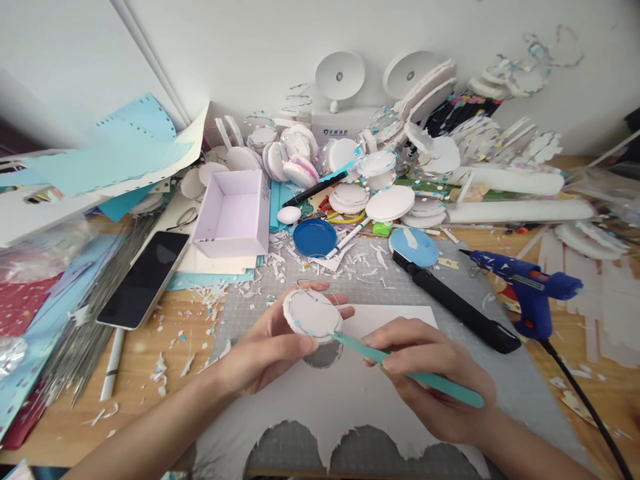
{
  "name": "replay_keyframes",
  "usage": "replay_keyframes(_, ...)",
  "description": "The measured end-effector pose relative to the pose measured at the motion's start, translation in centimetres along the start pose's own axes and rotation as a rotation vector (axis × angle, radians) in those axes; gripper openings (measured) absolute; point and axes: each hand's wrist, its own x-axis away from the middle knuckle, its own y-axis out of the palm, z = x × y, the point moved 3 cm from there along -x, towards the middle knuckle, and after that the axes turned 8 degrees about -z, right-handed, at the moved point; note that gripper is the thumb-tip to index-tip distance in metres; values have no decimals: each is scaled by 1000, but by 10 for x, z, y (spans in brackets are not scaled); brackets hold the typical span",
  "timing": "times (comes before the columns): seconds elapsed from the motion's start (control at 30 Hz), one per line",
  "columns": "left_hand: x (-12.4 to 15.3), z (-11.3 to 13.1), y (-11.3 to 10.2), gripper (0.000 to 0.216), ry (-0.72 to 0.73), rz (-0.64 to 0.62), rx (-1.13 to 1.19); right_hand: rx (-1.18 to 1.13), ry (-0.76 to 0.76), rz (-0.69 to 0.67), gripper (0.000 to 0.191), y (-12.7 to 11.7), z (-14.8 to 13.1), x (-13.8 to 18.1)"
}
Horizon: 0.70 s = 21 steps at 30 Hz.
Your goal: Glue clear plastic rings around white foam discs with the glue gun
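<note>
Disc (314, 312), one: white, lumpy rim with blue specks. Presumably light and fairly stiff, the rim trim fragile; best held by the edge with slight pressure. Location: above the cut sheet (365, 393), in the left hand (267, 347), grip closed on its edge between thumb and fingers. Right hand (443, 363): grip pinching a teal tool (443, 388), tip at the disc's right rim; contact unclear.
</note>
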Motion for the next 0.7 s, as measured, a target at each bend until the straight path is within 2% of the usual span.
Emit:
replay_keyframes(0.37,1,1,1,63,21,-59,55,-37,-67,30,41,0,-3,-4)
replay_keyframes(0.53,1,-1,0,65,12,-71,89,-27,-143,-20,45,0,-6,-9)
replay_keyframes(0.7,1,-1,1,57,17,-64,84,-14,-154,-68,36,0,-5,-9)
